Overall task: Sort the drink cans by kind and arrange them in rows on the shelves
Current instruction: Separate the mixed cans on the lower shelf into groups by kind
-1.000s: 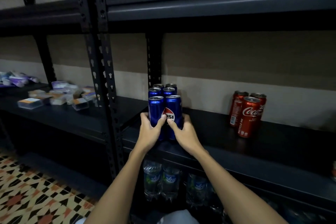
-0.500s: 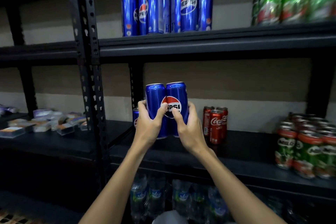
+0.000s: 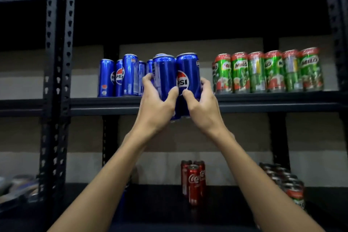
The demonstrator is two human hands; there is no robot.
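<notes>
A dark metal shelving rack with perforated uprights (image 3: 56, 73) fills the view, and its middle shelf board (image 3: 105, 102) serves as the landmark for everything else. Standing on that board toward its right end is a row of green and red Milo cans (image 3: 267, 71), upright and side by side. On the same board, left of centre, stands a cluster of tall blue Pepsi cans (image 3: 120, 76), also upright and packed close. Below the board, on the lower shelf, a small group of red Coca-Cola cans (image 3: 194, 182) stands near the middle, and more dark-topped Milo cans (image 3: 286, 181) sit to the right of them. In front of the board's front edge, between the two groups on it, two tall blue Pepsi cans (image 3: 177, 79) are held upright and pressed side by side; their bases hang lower than the board's edge, so they are not resting on it. The left hand (image 3: 156, 103) wraps the left can, thumb across its front, and the right hand (image 3: 203, 103) wraps the right can likewise, the two thumbs almost meeting.
</notes>
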